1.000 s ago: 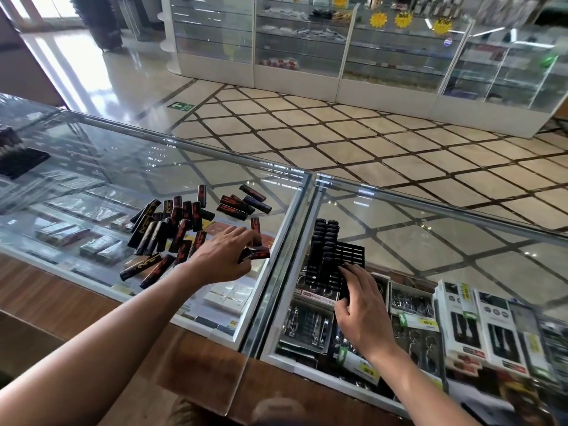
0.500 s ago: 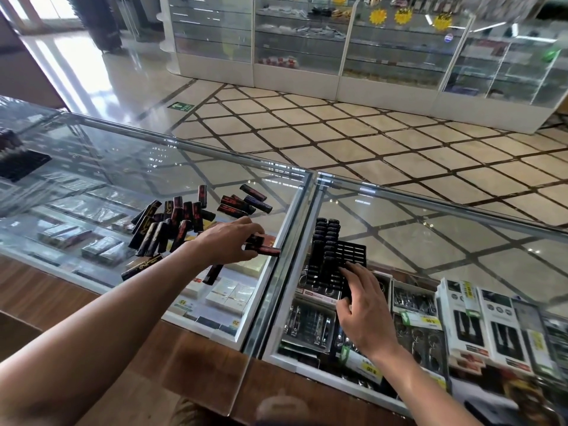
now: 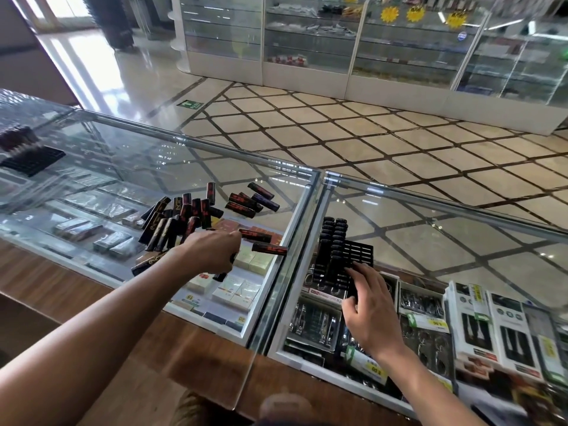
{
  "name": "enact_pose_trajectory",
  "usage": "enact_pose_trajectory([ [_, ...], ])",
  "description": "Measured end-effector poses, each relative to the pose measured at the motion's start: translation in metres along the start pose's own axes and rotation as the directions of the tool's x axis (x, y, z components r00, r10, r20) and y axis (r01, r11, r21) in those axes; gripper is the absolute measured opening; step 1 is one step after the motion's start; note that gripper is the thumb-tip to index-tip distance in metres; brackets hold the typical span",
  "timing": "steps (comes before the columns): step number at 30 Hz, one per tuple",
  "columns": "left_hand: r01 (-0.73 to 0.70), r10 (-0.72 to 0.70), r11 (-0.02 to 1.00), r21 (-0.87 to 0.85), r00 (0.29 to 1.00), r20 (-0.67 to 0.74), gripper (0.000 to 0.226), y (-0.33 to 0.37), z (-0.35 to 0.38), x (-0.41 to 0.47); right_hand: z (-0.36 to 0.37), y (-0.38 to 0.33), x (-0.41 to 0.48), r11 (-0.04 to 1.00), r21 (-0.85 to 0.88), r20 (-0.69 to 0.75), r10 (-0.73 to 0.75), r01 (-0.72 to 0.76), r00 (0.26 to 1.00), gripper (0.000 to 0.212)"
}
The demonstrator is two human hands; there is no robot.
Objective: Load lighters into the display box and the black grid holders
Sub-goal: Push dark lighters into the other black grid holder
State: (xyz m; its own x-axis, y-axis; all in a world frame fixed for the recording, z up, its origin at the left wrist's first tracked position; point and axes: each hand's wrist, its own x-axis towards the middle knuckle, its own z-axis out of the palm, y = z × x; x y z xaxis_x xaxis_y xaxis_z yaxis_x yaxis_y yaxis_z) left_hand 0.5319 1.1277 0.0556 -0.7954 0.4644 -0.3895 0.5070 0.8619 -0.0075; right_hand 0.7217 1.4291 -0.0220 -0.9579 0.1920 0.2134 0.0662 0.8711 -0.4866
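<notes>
1. I have the heap of lighters (image 3: pixel 184 216) on the left pane of the glass counter (image 3: pixel 123 155).
2. At 3 o'clock from the heap, on the right pane, sits the grid holder (image 3: pixel 358 256), with lighters standing in its left rows.
3. The left hand (image 3: pixel 212 253) is at the heap's 5 o'clock edge; its gripped lighters (image 3: pixel 255 235) point toward 3 o'clock.
4. The right hand (image 3: pixel 368 309) pinches the holder's 6 o'clock edge.
5. A second holder (image 3: pixel 30 158) lies far off at 9 o'clock.
</notes>
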Motion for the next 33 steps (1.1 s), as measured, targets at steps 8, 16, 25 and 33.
enact_pose_trajectory([
  [8,-0.075,0.043,0.978,-0.192,0.986,-0.164,0.031,0.023,0.018,-0.016,0.000,0.000,0.001,1.000,-0.007,-0.019,-0.011,0.011,1.000,0.057],
  [16,-0.191,0.153,0.969,-0.157,0.962,-0.224,0.046,0.034,0.015,-0.018,0.001,0.000,0.003,0.999,-0.024,-0.021,-0.028,0.027,0.999,0.053],
  [25,-0.287,0.298,0.930,0.229,0.955,-0.013,0.093,0.044,-0.020,0.021,0.000,-0.004,0.004,0.998,-0.057,-0.012,-0.030,0.029,0.999,0.054],
  [33,-0.390,0.411,0.886,0.250,0.911,-0.033,0.088,0.045,-0.015,0.032,-0.007,-0.010,0.004,0.969,-0.248,0.184,0.045,0.002,0.982,0.073],
])
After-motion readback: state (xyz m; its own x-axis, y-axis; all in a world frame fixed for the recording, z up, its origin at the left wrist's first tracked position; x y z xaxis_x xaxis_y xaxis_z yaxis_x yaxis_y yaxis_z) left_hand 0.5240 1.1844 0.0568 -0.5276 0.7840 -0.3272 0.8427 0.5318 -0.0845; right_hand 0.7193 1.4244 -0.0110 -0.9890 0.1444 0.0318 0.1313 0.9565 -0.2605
